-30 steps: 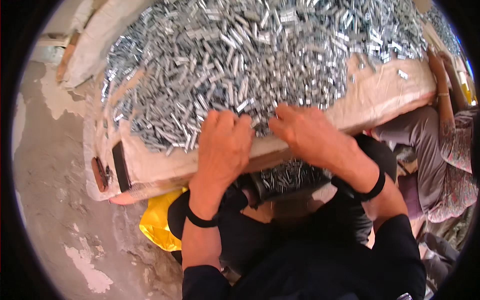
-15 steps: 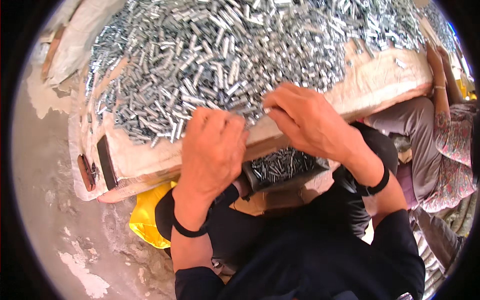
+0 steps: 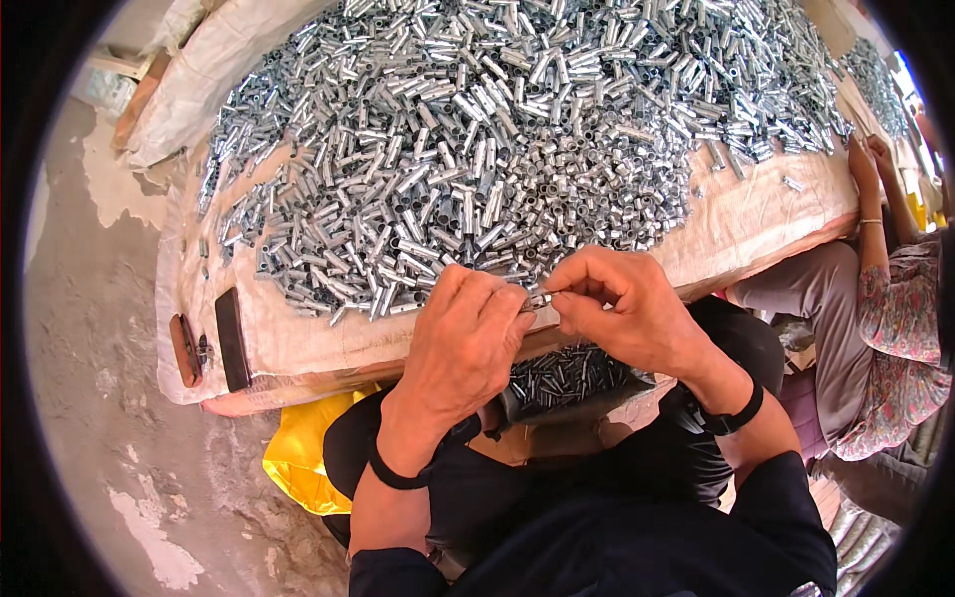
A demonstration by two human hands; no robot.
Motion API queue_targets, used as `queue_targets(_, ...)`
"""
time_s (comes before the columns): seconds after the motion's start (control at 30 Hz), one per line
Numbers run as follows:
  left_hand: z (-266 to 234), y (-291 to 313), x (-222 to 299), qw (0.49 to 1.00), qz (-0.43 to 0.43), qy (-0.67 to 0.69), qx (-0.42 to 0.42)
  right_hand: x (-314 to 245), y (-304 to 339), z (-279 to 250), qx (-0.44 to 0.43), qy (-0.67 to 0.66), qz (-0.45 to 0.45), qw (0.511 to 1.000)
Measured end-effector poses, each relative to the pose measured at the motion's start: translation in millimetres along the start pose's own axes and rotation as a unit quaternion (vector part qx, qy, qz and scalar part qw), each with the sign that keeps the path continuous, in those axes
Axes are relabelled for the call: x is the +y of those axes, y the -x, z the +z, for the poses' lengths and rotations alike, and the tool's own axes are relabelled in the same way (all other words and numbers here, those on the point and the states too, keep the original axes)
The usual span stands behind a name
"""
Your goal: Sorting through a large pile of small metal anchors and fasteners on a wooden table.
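Note:
My left hand (image 3: 466, 343) and my right hand (image 3: 627, 306) meet in front of the table's near edge, both with pinched fingers. Between their fingertips sits a small shiny metal piece (image 3: 539, 299), most of it covered by the fingers. The left fingers close around one end, while the right thumb and forefinger grip the other. Just beyond lies a wide heap of silvery metal tubes (image 3: 398, 189). Shorter metal rings (image 3: 587, 184) are gathered in the heap's middle, straight ahead of my hands.
Below the table edge stands a dark bin (image 3: 517, 403) holding metal pieces (image 3: 572, 376). A dark flat bar (image 3: 233, 338) and a brown folding-knife-like object (image 3: 184, 350) lie at the table's left. A yellow bag (image 3: 308, 453) hangs below. Another person (image 3: 895, 318) sits at the right.
My hands have come together, the right one moving down from the heap. The small metal piece now shows between their fingertips. The view has shifted, so the table appears lower.

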State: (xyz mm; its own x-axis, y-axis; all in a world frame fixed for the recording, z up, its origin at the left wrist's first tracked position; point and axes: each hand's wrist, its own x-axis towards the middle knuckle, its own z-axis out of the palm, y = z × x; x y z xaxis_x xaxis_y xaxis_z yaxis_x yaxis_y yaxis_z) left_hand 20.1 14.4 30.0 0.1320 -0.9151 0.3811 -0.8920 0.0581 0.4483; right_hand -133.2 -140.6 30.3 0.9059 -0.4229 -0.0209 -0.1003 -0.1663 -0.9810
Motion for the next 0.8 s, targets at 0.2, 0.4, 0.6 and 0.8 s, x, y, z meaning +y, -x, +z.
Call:
queue_targets(0.2,6.9,3.0,-3.3,0.999,-0.002,0.038,0.02,4.1,0.1,-1.0,0.011,0.024,-0.025,0.999)
queue_targets(0.4,5.6,2.5,-0.3,0.994,-0.014,0.102,0.026,5.9,0.3,0.1,0.015,0.044,-0.073,0.996)
queue_targets(0.6,5.7,4.4,2.7,0.99,-0.048,0.128,0.012,10.5,1.0,1.8,0.025,0.072,-0.112,0.991)
queue_targets(0.8,10.0,6.1,6.1,0.995,-0.016,0.101,-0.008,10.4,3.6,-3.1,-0.03,0.076,-0.135,0.987)
